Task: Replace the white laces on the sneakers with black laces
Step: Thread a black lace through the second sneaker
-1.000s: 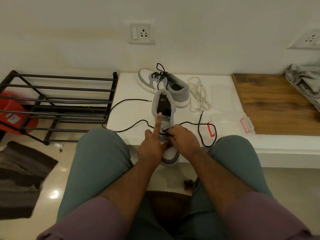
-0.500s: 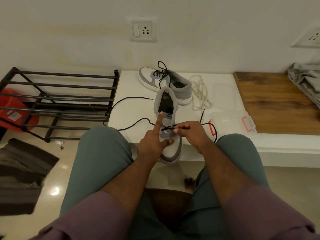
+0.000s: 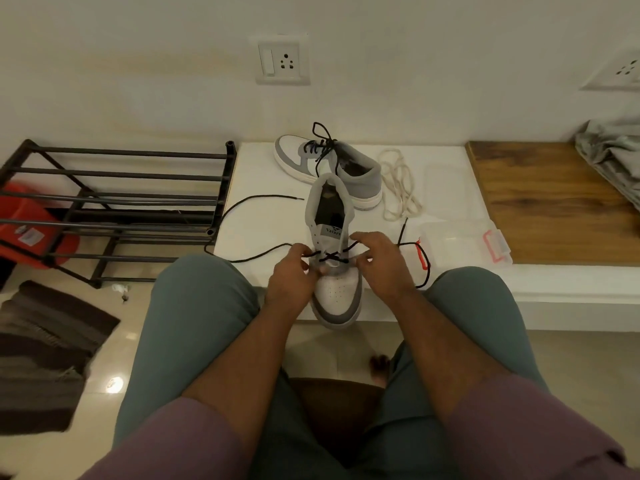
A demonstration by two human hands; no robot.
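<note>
Currently, step in hand: threading the black lace [image 3: 263,255] through the lower eyelets of the near sneaker [image 3: 334,268], which stands toe toward the person at the front edge of the white worktop [image 3: 263,216].

Hands: left hand [image 3: 292,271] pinches the lace on the shoe's left side; right hand [image 3: 379,263] pinches it on the right side. The two hands sit apart, the shoe between them, and one cross of lace shows over the tongue.

Progress, as a judgement: only the lowest rows are laced; the upper eyelets appear bare. Next move likely calls for evening both ends, then feeding each tip through the next eyelet up.

Far sneaker [image 3: 329,168]: already carries black laces, tied, lying behind the near one.

White laces [image 3: 398,185]: removed, heaped loose just beside the far sneaker.

Containers: clear plastic box [image 3: 464,242] with red latches, right of the shoe; contents cannot be told. Black metal shoe rack [image 3: 114,209] on the floor at left; nothing seen on its bars.
</note>
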